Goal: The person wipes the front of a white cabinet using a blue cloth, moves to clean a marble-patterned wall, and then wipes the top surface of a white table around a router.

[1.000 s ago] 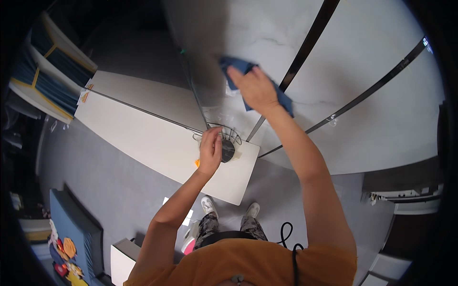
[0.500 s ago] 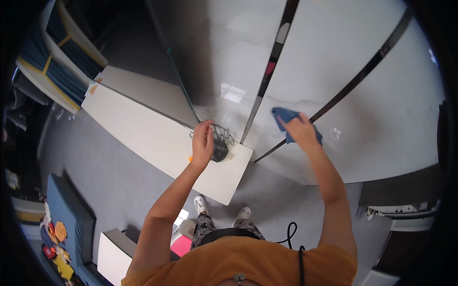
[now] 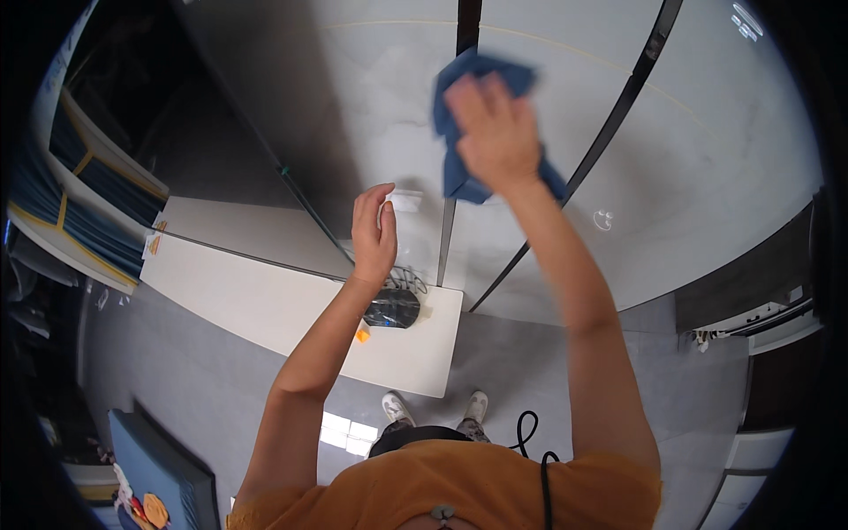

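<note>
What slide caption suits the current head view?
Right hand holding a blue cloth against a pale wall with dark strips; left hand empty, near a black object.

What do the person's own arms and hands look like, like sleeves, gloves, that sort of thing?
The left hand and right hand wear no gloves; the right is motion-blurred, so finer details are unclear. The forearms are bare, below short orange-brown sleeves. A looped black cord hangs beside the right upper arm.
</note>
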`<state>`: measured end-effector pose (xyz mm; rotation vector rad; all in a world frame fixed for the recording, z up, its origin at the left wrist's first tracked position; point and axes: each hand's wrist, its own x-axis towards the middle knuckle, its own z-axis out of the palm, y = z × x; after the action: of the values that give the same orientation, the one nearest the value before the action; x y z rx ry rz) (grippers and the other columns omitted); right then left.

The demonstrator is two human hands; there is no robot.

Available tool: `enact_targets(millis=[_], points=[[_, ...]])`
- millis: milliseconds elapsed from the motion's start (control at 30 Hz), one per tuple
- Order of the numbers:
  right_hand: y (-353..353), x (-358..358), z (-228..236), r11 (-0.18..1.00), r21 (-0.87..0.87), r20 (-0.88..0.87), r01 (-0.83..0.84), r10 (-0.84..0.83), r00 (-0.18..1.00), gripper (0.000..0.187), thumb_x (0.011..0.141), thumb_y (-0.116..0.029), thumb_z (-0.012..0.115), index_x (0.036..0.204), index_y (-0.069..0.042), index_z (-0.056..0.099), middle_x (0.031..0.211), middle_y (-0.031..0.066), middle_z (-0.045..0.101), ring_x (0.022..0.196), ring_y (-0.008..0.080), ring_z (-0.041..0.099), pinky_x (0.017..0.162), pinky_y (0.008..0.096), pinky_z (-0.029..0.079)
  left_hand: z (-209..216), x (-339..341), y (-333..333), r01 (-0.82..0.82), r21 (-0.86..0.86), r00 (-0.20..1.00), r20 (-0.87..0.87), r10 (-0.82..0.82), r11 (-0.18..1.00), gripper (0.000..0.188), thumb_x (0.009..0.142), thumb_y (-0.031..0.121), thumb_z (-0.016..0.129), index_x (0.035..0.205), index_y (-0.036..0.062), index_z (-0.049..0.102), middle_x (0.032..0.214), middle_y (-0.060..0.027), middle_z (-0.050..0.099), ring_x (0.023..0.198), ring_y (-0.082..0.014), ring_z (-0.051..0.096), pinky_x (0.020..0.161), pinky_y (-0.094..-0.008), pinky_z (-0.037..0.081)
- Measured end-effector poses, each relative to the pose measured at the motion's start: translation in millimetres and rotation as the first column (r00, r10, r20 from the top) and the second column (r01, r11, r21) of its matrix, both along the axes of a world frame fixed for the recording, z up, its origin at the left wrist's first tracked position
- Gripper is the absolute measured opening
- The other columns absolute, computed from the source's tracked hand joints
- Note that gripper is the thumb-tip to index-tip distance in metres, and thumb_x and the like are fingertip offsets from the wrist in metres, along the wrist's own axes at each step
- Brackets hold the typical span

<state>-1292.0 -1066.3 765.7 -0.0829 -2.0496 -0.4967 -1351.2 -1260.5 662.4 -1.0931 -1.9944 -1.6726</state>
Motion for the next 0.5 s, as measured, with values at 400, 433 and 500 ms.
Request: enact_targets(millis=[400,433,500], points=[[84,121,-128,0.974,0.157,0.659,0.163,-0.226,0.718,0.039,0.083,-0.009,0.049,0.119,-0.022,0.057,0.096,-0.0026,0.060,0.090,0.0166,0.058,0.105,0.0394,0.030,31,-33,4,0.077,0.026,0.960,-0.271,-0.067,0.997,0.024,0.085,-0.001,0.049,0.107,-0.0010,0.056,0.106,-0.0155,0.058,0.099,-0.0322,0.052,0.086,-0.0374,0.042],[98,139,-109,0.945,0.190,0.582,0.266,-0.326,0.745,0.045,0.083,-0.008,0.048,0.125,-0.022,0.054,0.102,-0.0002,0.061,0.087,0.0194,0.058,0.104,0.0439,0.029,40,-33,13,0.098,0.043,0.940,-0.332,-0.079,0.994,0.024,0.084,-0.002,0.050,0.107,-0.0011,0.056,0.105,-0.0154,0.058,0.098,-0.0324,0.052,0.086,-0.0376,0.042],[122,150,-61,0.913,0.156,0.213,0.377,-0.403,0.890,0.051,0.084,-0.005,0.046,0.133,-0.020,0.047,0.121,0.0066,0.056,0.093,0.0265,0.058,0.103,0.0503,0.028,58,-31,34,0.163,0.076,0.920,-0.371,-0.123,0.984,0.025,0.082,-0.004,0.050,0.107,-0.0010,0.056,0.105,-0.0153,0.058,0.098,-0.0324,0.053,0.085,-0.0377,0.043]])
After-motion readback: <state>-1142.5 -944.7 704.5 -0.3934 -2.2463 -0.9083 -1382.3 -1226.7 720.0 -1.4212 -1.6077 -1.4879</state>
